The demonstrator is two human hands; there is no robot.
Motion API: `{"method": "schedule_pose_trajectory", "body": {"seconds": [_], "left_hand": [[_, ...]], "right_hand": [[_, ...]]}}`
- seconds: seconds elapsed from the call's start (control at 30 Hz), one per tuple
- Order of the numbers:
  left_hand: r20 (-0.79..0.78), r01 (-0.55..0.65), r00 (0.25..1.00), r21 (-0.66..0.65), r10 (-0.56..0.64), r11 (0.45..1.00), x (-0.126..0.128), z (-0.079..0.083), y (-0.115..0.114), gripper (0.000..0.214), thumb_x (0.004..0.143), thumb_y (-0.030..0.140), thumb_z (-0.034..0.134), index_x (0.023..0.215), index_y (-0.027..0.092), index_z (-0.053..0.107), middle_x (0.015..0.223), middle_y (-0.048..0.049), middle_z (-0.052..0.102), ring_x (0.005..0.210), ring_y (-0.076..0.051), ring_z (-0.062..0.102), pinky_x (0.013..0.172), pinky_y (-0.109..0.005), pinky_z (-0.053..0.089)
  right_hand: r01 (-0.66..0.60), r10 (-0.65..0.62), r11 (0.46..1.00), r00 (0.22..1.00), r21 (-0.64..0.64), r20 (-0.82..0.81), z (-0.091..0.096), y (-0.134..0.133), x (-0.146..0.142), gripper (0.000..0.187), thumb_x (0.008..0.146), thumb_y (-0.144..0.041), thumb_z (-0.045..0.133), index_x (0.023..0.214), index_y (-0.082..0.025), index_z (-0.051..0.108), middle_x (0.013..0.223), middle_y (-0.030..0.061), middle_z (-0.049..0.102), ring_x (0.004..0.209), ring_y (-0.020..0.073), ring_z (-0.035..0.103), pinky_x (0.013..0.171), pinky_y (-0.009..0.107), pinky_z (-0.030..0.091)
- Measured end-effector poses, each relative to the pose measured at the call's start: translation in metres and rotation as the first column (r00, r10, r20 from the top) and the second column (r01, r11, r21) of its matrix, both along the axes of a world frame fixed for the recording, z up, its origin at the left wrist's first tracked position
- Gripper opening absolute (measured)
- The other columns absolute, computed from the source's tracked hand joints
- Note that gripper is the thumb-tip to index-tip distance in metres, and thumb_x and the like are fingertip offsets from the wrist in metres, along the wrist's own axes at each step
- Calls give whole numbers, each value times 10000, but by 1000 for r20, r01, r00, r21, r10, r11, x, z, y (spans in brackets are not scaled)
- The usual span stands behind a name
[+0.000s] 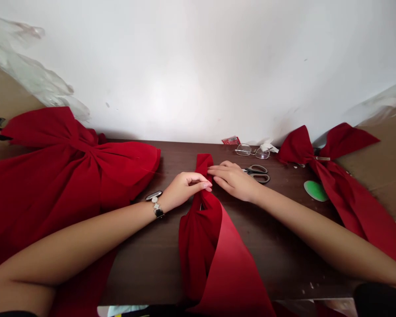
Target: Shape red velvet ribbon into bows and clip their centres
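A long red fabric ribbon (203,229) runs down the middle of the brown table, gathered partway and hanging over the front edge. At its narrow upper part my left hand (186,189) is closed, thumb and fingertips pinching the cloth. My right hand (234,179) lies open from the other side, its stretched fingers touching the ribbon's right edge. Just beyond that hand are scissors (261,174) with grey and black handles, their blades partly hidden behind it. My left wrist wears a watch and a bracelet (155,203).
A big red bow (82,149) covers the left side of the table (145,259). Another red bow (317,160), with long tails, lies at the right. Eyeglasses (252,152), a small red packet (231,140) and a green disc (316,190) are nearby. A white wall (198,70) stands behind.
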State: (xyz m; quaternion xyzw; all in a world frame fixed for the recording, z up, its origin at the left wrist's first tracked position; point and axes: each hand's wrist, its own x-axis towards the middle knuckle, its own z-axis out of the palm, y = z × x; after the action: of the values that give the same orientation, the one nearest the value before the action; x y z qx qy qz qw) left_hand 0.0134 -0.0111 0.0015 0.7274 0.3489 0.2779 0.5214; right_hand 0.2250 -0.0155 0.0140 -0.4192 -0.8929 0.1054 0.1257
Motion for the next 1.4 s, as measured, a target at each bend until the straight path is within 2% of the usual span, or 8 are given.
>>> {"method": "schedule_pose_trajectory", "body": {"seconds": [0.27,0.4,0.5,0.67,0.8,0.97,1.13,1.4], "left_hand": [[18,-2,1000,-32,3,999,0,2,1,237,861,343,609,839,138,726,888,-61,755,855,-165,681,818,-242,489],[11,1,1000,-62,0,998,0,4,-1,227,856,322,613,831,126,726,882,-72,758,854,-166,690,817,-234,497],[-3,38,999,-77,-39,996,0,5,-2,224,852,314,617,839,121,729,879,-78,762,849,-166,697,810,-227,502],[11,135,991,-104,-134,985,-1,9,-5,243,859,333,605,847,124,728,887,-85,764,831,-168,708,788,-233,519],[20,121,993,-118,-119,986,-1,9,-6,245,854,344,612,852,127,725,895,-90,765,843,-179,712,790,-245,525],[20,-5,1000,-101,7,995,-1,3,-5,246,850,344,623,847,117,718,896,-103,763,857,-190,713,819,-263,520],[99,-195,973,-116,207,974,-2,-2,0,278,847,363,627,910,99,686,929,-121,753,895,-206,714,831,-288,532],[4,-127,992,-58,128,990,-4,-1,8,263,845,375,621,841,117,674,889,-94,748,861,-194,709,810,-285,535]], "right_hand": [[-48,38,996,993,-81,-113,15,39,-4,288,918,-271,485,898,-154,747,918,76,739,845,198,619,818,328,448],[87,-186,937,944,-340,-271,22,48,10,257,839,-330,585,885,-153,765,911,53,758,818,197,684,755,287,508],[119,-263,915,900,-385,-347,26,52,15,287,836,-343,581,954,-149,756,979,57,753,917,203,690,845,289,518],[132,-177,978,933,-161,-312,27,65,9,359,867,-283,542,1178,-153,666,1213,89,666,1091,222,621,985,374,459],[228,-216,974,942,18,-258,24,72,-1,414,792,-154,573,1201,-164,639,1427,130,468,1338,317,390,1093,516,315],[314,-230,949,731,18,-642,29,47,-16,315,698,-27,434,898,-176,627,1098,97,594,1010,214,569,804,339,486],[58,-370,921,441,-385,-818,13,5,-35,190,739,-130,489,915,-185,535,830,9,551,651,114,519,593,259,448],[-81,-474,828,430,-556,-768,-34,-2,-42,126,780,-282,619,848,-185,575,844,17,611,770,126,601,739,272,517]]}}
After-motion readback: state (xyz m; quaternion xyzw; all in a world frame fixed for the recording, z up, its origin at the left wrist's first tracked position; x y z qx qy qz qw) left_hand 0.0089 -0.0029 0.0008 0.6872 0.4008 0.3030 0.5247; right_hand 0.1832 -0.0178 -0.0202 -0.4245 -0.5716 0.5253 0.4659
